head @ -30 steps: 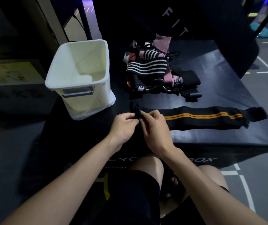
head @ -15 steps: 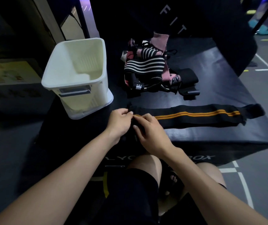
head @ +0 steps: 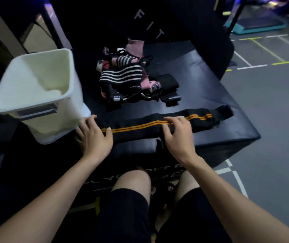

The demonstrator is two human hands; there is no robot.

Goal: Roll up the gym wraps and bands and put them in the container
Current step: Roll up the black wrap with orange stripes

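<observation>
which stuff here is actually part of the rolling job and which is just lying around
Part of the job: black wrap with orange stripes, pile of wraps and bands, white container, left hand, right hand.

Just there: black padded box, teal step platform.

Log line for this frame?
left hand: flat on wrap end | right hand: fingertips on wrap | wrap: unrolled | container: no roll visible

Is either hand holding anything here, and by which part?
Nothing gripped. Left hand rests on the black orange-striped wrap at its left end; right hand touches mid-length.
</observation>
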